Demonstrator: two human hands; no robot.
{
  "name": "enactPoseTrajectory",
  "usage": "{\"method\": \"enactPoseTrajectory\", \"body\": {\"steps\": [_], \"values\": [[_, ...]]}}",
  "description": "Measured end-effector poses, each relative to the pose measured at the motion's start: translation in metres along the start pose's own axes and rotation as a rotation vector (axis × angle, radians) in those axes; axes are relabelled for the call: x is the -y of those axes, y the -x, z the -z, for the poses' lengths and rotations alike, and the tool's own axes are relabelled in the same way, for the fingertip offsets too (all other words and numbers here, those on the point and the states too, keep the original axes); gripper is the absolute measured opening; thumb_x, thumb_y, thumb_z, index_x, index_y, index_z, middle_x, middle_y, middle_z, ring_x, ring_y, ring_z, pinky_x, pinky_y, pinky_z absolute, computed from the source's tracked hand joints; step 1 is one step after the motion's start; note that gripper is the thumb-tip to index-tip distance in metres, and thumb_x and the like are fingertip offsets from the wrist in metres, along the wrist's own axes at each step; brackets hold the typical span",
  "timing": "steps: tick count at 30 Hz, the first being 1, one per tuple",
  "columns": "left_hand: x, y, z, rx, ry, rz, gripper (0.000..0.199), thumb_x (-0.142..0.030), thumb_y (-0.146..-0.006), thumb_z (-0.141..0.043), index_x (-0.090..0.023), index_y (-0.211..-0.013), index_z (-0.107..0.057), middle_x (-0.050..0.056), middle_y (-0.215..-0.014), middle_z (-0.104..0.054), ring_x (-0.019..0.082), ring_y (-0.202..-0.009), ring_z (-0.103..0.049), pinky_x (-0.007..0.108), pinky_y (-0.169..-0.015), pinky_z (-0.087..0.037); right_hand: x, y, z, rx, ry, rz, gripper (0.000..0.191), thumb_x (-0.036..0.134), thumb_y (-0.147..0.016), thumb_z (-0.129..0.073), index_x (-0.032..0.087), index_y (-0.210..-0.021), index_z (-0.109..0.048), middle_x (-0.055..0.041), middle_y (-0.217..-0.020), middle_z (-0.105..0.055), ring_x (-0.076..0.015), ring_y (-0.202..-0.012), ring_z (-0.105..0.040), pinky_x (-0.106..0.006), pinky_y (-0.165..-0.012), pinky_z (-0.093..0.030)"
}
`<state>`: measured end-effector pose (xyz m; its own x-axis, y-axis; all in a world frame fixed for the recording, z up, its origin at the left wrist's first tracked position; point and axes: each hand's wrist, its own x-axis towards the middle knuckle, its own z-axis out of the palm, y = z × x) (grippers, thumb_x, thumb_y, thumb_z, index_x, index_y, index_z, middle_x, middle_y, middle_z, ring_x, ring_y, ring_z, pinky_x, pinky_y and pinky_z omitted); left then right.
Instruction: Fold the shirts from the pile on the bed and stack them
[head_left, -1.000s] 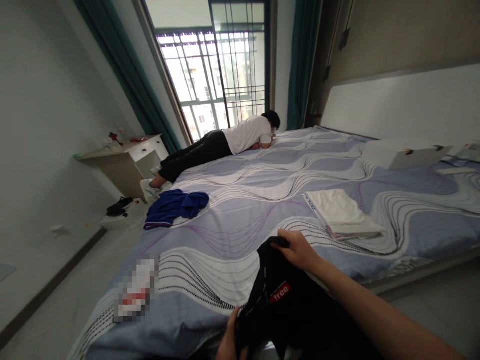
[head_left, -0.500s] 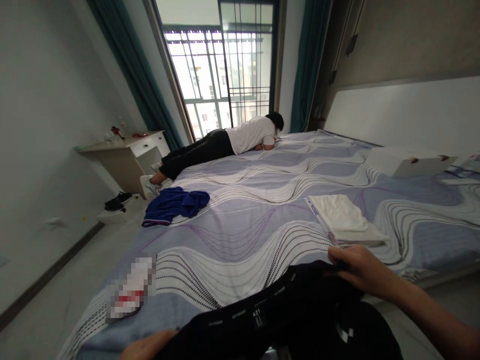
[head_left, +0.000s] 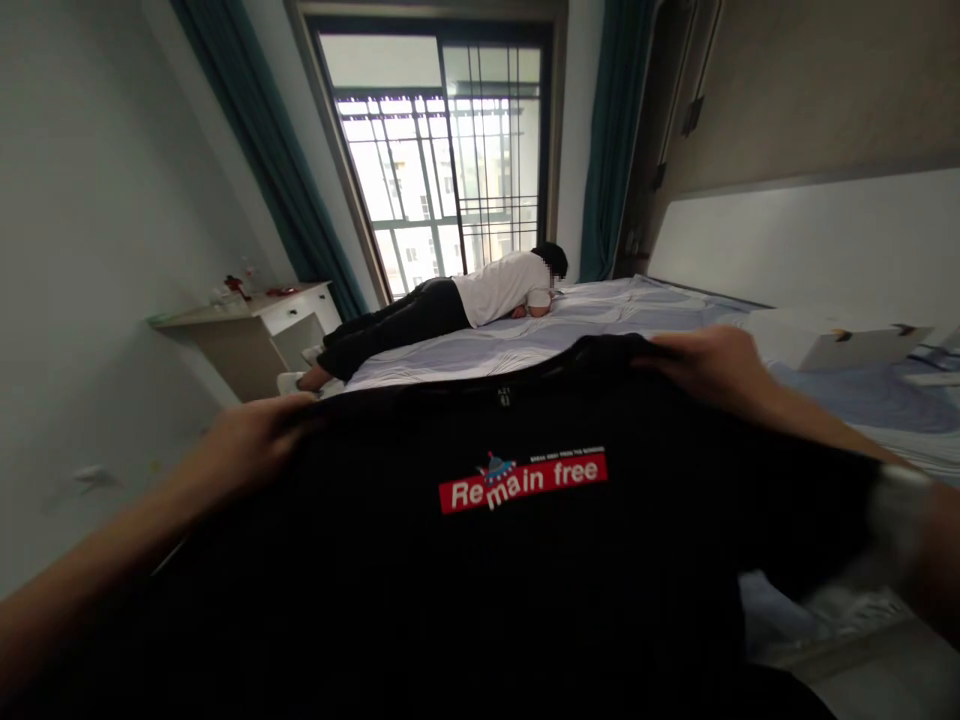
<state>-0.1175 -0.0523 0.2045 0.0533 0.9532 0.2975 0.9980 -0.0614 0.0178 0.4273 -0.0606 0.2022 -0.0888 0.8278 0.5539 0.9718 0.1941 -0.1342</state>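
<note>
A black T-shirt (head_left: 480,590) hangs spread out in front of me, its chest print, a red strip reading "Remain free", facing my view. My left hand (head_left: 259,440) is closed on the shirt's left shoulder. At the other shoulder, my right hand (head_left: 712,365) pinches the cloth. Between the two hands the neckline runs nearly level, with a small label inside the collar. The shirt hides most of the near part of the bed (head_left: 592,325).
Across the far side of the bed lies a person (head_left: 502,285) in a white top and black trousers. A white box (head_left: 855,340) sits near the headboard (head_left: 810,240). A small desk (head_left: 255,325) stands by the left wall, below the curtain.
Both my hands have risen and drawn apart, lifting the shirt from low over the bed to full spread. Its print now shows, and it covers the blue and white garments from view.
</note>
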Motion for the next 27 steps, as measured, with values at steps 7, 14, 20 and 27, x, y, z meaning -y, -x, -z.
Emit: {"method": "enactPoseTrajectory", "body": {"steps": [7, 14, 20, 27], "values": [[-0.05, -0.134, -0.119, 0.185, 0.003, 0.143, 0.029, -0.021, -0.085, -0.053, -0.015, -0.107, -0.071, 0.018, -0.114, -0.072, 0.028, -0.104, -0.066, 0.034, -0.085, -0.048, 0.017, -0.1, -0.143, 0.275, 0.169, 0.064, 0.026, 0.038, -0.095, -0.059, 0.015, -0.095, -0.072, -0.0075, -0.087, -0.073, -0.0204, -0.097, -0.067, -0.031, -0.087, -0.039], [-0.061, -0.11, -0.265, 0.229, 0.057, 0.257, 0.033, -0.019, -0.09, -0.037, -0.016, -0.109, -0.064, 0.02, -0.11, -0.071, 0.031, -0.099, -0.068, 0.038, -0.077, -0.048, 0.0, -0.059, -0.283, 0.493, 0.216, -0.124, 0.015, 0.029, -0.091, -0.062, 0.02, -0.096, -0.073, -0.0107, -0.097, -0.076, -0.0229, -0.093, -0.07, -0.027, -0.074, -0.044], [-0.026, -0.135, -0.297, 0.186, 0.065, 0.216, 0.044, -0.036, -0.098, -0.022, -0.022, -0.118, -0.058, 0.015, -0.108, -0.072, 0.03, -0.092, -0.068, 0.036, -0.072, -0.045, -0.022, -0.055, -0.337, 0.439, 0.229, -0.239, 0.038, 0.038, -0.103, -0.033, 0.02, -0.12, -0.062, -0.0143, -0.106, -0.073, -0.0259, -0.096, -0.068, -0.031, -0.074, -0.042], [-0.003, -0.185, -0.316, 0.157, 0.002, 0.216, 0.043, -0.044, -0.097, -0.028, -0.026, -0.119, -0.061, 0.011, -0.119, -0.07, 0.031, -0.098, -0.067, 0.038, -0.079, -0.047, -0.031, -0.104, -0.381, 0.47, 0.219, -0.218, 0.04, 0.041, -0.103, -0.033, 0.019, -0.124, -0.058, -0.0159, -0.11, -0.071, -0.028, -0.101, -0.065, -0.036, -0.082, -0.043]]}}
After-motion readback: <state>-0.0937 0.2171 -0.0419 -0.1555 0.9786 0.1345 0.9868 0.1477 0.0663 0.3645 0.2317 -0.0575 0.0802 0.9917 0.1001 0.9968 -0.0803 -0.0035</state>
